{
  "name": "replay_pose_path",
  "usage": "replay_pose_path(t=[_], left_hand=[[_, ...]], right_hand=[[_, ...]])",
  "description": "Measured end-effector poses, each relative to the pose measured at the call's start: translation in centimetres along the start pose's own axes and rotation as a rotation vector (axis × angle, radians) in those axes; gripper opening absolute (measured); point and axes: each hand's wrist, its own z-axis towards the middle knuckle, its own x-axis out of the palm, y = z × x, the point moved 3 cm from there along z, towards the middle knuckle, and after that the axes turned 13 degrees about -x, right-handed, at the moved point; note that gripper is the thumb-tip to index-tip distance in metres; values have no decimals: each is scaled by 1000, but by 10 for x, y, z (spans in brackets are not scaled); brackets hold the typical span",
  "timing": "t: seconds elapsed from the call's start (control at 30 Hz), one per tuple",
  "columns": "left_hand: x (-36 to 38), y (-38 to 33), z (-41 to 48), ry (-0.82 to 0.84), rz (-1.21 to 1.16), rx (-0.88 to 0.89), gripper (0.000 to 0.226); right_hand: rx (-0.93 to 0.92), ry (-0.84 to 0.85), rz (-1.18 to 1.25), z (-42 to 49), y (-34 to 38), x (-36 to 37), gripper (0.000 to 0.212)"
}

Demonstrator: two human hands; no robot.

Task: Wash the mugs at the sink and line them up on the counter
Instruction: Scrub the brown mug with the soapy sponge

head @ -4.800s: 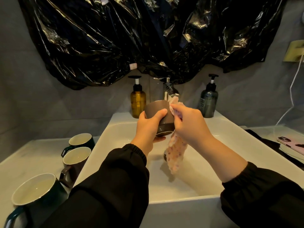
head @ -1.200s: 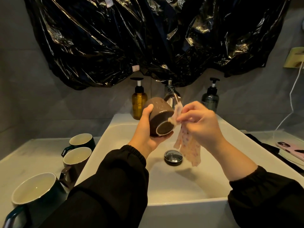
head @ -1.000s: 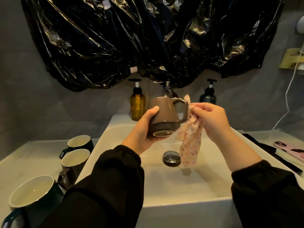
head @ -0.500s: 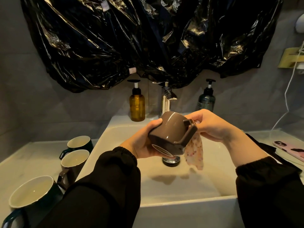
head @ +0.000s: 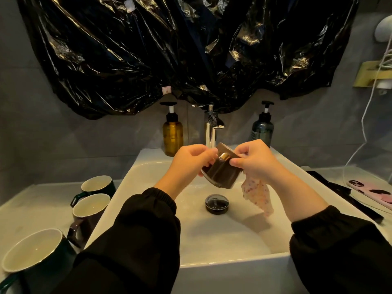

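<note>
Your left hand [head: 192, 160] and right hand [head: 253, 161] grip the inverted brown mug [head: 221, 172] over the sink [head: 131, 179]; the right also clutches a cloth [head: 257, 195].

1. Over the white sink [head: 148, 166], both hands grip a brown mug [head: 221, 172] turned mouth-down and tilted, its handle facing the camera.
2. The left hand [head: 191, 162] clasps the mug's left side; the right hand [head: 254, 161] pinches near the handle and also holds a speckled pink cloth [head: 257, 196] that hangs down toward the basin.
3. Below the mug sits the dark round drain stopper [head: 216, 204].
4. Three mugs stand upright in a row on the surface left of the sink — a dark green one [head: 96, 185] farthest, a brown one [head: 89, 211] in the middle, a large dark green one [head: 31, 251] nearest.
5. Behind the basin: an amber pump bottle [head: 172, 134], a chrome faucet [head: 210, 132], a dark pump bottle [head: 263, 130] — black plastic sheeting [head: 169, 49] above.
</note>
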Motion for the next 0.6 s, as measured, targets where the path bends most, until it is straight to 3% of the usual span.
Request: replay_pose_path(t=[0.1,0.23,0.33,0.43,0.53,0.6], left_hand=[[10,0,-2,47,95,-38,19],[19,5,-4,189,71,-209,30],[21,10,-2,172,-23,-268,34],[14,15,0,96,-138,-335,36],[6,18,1,35,-159,-304,37],[6,17,1,25,-151,-244,38]], right_hand=[[-23,-16,-157,1,3,8,10],[-42,7,-290,3,5,14,15],[-34,75,-279,2,6,16,16],[31,151,60,-2,7,6,9],[127,232,541,-5,0,-14,31],[104,131,559,-3,-8,-22,43]])
